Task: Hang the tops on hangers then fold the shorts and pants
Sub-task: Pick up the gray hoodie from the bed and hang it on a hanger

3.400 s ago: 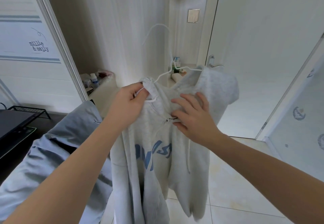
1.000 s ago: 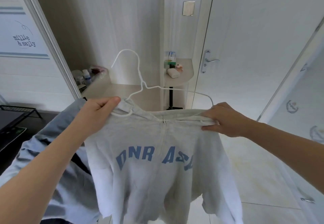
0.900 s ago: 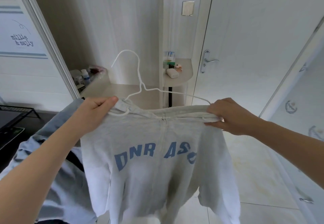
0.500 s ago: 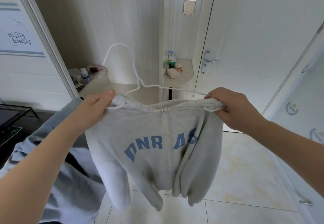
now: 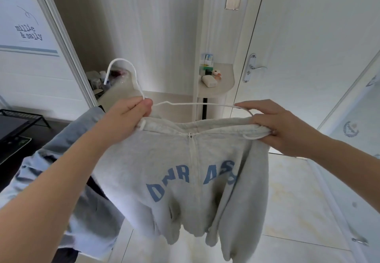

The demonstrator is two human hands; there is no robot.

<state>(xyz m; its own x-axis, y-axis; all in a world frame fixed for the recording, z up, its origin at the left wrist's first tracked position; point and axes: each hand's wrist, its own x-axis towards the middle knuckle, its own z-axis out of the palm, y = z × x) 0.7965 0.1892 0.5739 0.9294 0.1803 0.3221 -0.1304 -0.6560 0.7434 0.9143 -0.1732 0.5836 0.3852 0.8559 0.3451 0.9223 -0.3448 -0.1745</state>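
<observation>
A light grey zip hoodie [image 5: 168, 160] with blue letters hangs in front of me on a white wire hanger [image 5: 197, 104]. The hanger's hook curves up at the left and its right arm runs along the top of the collar. My left hand [image 5: 125, 116] pinches the hoodie's left shoulder together with the hanger's neck. My right hand [image 5: 275, 127] grips the right shoulder and a white drawstring at the hanger's right end. The right sleeve dangles folded in front of the body.
A blue-grey garment [image 5: 67, 155] hangs low on the left behind my arm. Straight ahead stand a small rounded shelf [image 5: 224, 86] with toiletries and a white door [image 5: 308, 36] with a handle. A black rack [image 5: 18, 118] is at the far left. Pale tiled floor lies below.
My left hand shifted up from the shoulder seam onto the hanger's neck. The hoodie, earlier bunched near its collar, is now spread between both hands, with the right sleeve swung in front.
</observation>
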